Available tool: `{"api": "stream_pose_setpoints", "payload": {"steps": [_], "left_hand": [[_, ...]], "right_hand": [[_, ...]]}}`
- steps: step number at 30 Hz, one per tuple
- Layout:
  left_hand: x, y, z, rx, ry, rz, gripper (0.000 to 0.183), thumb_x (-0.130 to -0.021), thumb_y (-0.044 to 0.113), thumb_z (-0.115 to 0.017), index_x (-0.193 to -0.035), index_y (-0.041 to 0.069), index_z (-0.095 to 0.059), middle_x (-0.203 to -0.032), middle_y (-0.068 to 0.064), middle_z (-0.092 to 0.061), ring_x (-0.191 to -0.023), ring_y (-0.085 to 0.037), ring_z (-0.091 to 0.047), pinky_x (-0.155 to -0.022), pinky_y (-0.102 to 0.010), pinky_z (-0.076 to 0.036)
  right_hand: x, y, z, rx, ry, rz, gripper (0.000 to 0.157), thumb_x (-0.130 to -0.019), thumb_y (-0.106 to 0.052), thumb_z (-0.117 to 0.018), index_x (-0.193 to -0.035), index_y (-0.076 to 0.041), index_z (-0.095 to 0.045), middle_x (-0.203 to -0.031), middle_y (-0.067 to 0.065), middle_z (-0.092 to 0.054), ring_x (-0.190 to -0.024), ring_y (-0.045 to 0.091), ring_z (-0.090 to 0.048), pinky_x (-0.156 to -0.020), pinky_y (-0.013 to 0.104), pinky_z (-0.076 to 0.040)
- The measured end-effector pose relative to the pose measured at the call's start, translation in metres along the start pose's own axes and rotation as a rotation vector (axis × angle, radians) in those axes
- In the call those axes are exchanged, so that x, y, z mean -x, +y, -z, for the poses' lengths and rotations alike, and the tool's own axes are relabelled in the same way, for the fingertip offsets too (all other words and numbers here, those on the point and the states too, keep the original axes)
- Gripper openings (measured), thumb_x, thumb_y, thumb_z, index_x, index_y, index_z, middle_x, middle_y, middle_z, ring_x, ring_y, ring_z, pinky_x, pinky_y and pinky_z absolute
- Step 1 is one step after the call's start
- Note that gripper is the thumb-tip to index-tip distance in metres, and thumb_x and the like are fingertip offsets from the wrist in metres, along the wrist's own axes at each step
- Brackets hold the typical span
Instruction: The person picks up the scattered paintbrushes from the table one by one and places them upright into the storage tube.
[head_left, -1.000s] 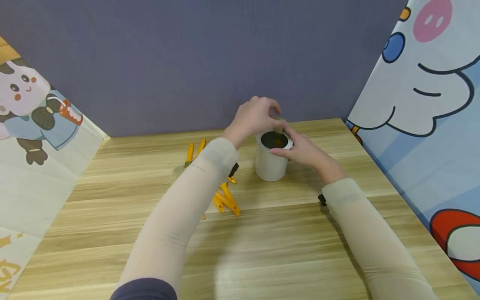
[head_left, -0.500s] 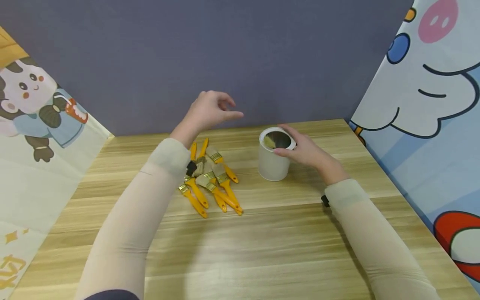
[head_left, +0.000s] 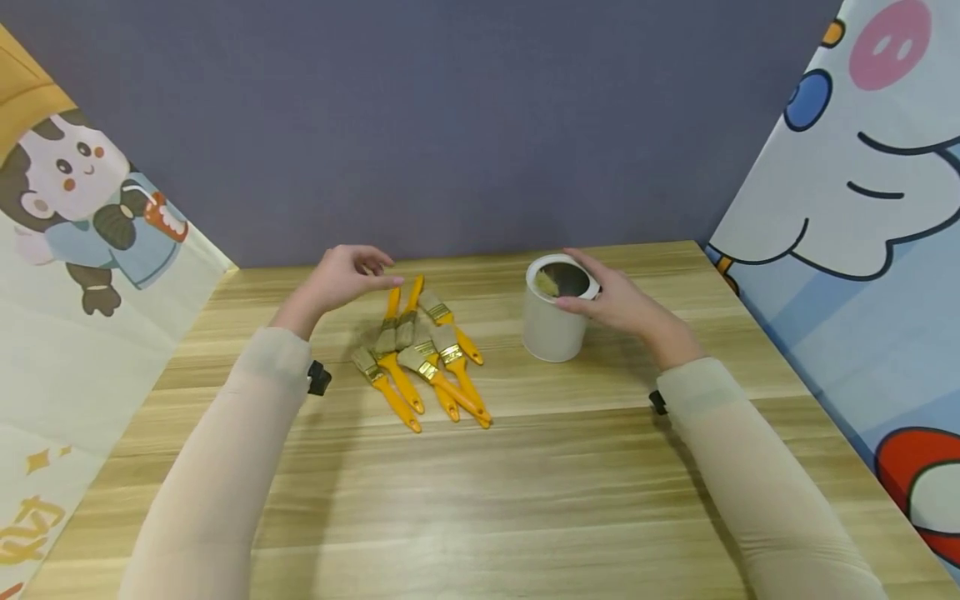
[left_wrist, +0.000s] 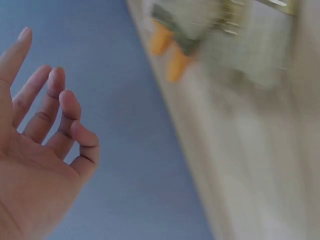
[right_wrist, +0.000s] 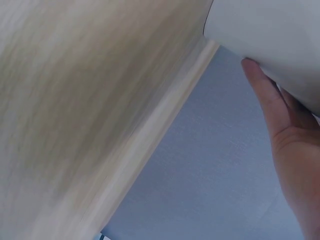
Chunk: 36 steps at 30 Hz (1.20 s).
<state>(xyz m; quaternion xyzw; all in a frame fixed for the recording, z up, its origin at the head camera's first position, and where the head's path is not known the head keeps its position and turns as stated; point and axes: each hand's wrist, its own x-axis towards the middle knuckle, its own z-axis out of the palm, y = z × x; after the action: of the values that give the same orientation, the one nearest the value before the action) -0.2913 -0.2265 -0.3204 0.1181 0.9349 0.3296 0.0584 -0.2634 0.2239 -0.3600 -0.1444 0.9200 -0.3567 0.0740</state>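
Observation:
My right hand (head_left: pixel 622 302) grips the upper rim of a white cylindrical pot (head_left: pixel 553 329), thumb on the near side and fingers round the far side. A pale, bristle-like thing (head_left: pixel 546 285) shows inside the pot, mostly hidden by its wall. In the right wrist view the fingers (right_wrist: pixel 265 90) lie against the pot's side. My left hand (head_left: pixel 347 277) hovers over the back of a pile of paintbrushes (head_left: pixel 450 350), holding nothing. Its fingers are loosely bent and parted in the left wrist view, apart from the blurred brushes.
Several paintbrushes with yellow handles overlap on the wooden table (head_left: pixel 480 500), left of the pot. A grey-blue wall (head_left: pixel 480 125) stands along the table's back edge. Cartoon-printed panels (head_left: pixel 840 208) border both sides.
My left hand has left the pot's mouth, where it held something partly hidden, and moved left and down to the brushes. My right hand has stayed on the pot.

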Motion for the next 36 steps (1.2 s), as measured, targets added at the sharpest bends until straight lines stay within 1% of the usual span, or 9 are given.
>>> {"api": "stream_pose_setpoints", "payload": {"steps": [3,7,11,15,19,22,26,32,36], "left_hand": [[0.006,-0.017,-0.008,-0.009,-0.013,0.03,0.055,-0.097,0.05,-0.077,-0.135,0.011,-0.07,-0.126,-0.016,-0.068,-0.116,-0.032,-0.061,-0.098,-0.05,-0.051],[0.012,-0.031,-0.02,-0.021,-0.068,0.063,0.058,-0.095,0.044,-0.08,-0.136,0.005,-0.069,-0.125,-0.019,-0.068,-0.113,-0.034,-0.062,-0.094,-0.047,-0.053],[0.017,-0.039,-0.029,-0.046,-0.104,0.067,0.056,-0.091,0.046,-0.084,-0.127,0.005,-0.072,-0.111,-0.013,-0.069,-0.099,-0.027,-0.061,-0.083,-0.038,-0.051],[0.019,-0.045,-0.034,-0.06,-0.13,0.089,0.049,-0.092,0.05,-0.082,-0.114,0.007,-0.075,-0.095,-0.007,-0.064,-0.083,-0.02,-0.054,-0.072,-0.034,-0.047],[0.019,-0.047,-0.037,-0.07,-0.187,0.133,0.048,-0.096,0.052,-0.076,-0.112,0.006,-0.073,-0.098,-0.009,-0.067,-0.085,-0.021,-0.055,-0.075,-0.034,-0.049],[0.019,-0.046,-0.04,-0.096,-0.206,0.152,0.052,-0.099,0.055,-0.071,-0.114,0.005,-0.071,-0.109,-0.014,-0.069,-0.092,-0.023,-0.058,-0.08,-0.036,-0.051],[0.017,-0.044,-0.044,-0.12,-0.2,0.166,0.053,-0.1,0.054,-0.07,-0.115,0.004,-0.07,-0.113,-0.015,-0.068,-0.094,-0.024,-0.057,-0.081,-0.036,-0.05],[0.015,-0.044,-0.048,-0.11,-0.189,0.172,0.047,-0.099,0.049,-0.07,-0.11,0.003,-0.072,-0.104,-0.011,-0.067,-0.086,-0.02,-0.055,-0.074,-0.032,-0.049],[0.016,-0.047,-0.046,-0.066,-0.14,0.202,0.042,-0.099,0.041,-0.068,-0.115,0.003,-0.071,-0.114,-0.015,-0.068,-0.097,-0.026,-0.06,-0.082,-0.036,-0.053]], "right_hand": [[0.0,0.001,0.0,0.001,-0.001,0.0,0.099,-0.095,-0.06,-0.075,-0.172,-0.034,-0.017,-0.167,0.027,-0.039,-0.136,0.045,-0.058,-0.106,0.063,-0.05],[0.0,0.002,-0.001,0.0,-0.003,-0.003,0.099,-0.095,-0.06,-0.074,-0.172,-0.033,-0.017,-0.167,0.027,-0.039,-0.137,0.045,-0.058,-0.107,0.063,-0.049],[0.0,0.001,-0.001,-0.006,-0.003,-0.001,0.1,-0.094,-0.061,-0.074,-0.172,-0.032,-0.018,-0.166,0.027,-0.04,-0.133,0.046,-0.061,-0.107,0.063,-0.05],[-0.001,0.001,-0.001,-0.003,0.012,0.015,0.098,-0.094,-0.06,-0.075,-0.171,-0.031,-0.021,-0.166,0.026,-0.041,-0.14,0.046,-0.055,-0.112,0.065,-0.045],[-0.001,0.002,0.001,-0.005,0.017,0.019,0.098,-0.094,-0.06,-0.076,-0.171,-0.032,-0.022,-0.167,0.025,-0.04,-0.146,0.046,-0.049,-0.116,0.067,-0.042],[-0.002,0.003,0.002,-0.01,0.011,0.017,0.098,-0.094,-0.06,-0.075,-0.171,-0.033,-0.021,-0.168,0.025,-0.039,-0.147,0.046,-0.048,-0.116,0.067,-0.042],[-0.001,0.002,0.004,-0.005,0.008,0.019,0.099,-0.094,-0.061,-0.075,-0.171,-0.034,-0.02,-0.168,0.025,-0.039,-0.147,0.046,-0.049,-0.115,0.067,-0.042],[-0.002,0.004,0.003,0.002,0.005,0.022,0.099,-0.094,-0.061,-0.074,-0.171,-0.033,-0.02,-0.169,0.024,-0.037,-0.147,0.046,-0.048,-0.115,0.067,-0.042],[-0.003,0.005,0.002,-0.011,-0.003,0.019,0.099,-0.094,-0.06,-0.075,-0.171,-0.033,-0.02,-0.17,0.024,-0.035,-0.147,0.046,-0.047,-0.115,0.066,-0.042]]}}
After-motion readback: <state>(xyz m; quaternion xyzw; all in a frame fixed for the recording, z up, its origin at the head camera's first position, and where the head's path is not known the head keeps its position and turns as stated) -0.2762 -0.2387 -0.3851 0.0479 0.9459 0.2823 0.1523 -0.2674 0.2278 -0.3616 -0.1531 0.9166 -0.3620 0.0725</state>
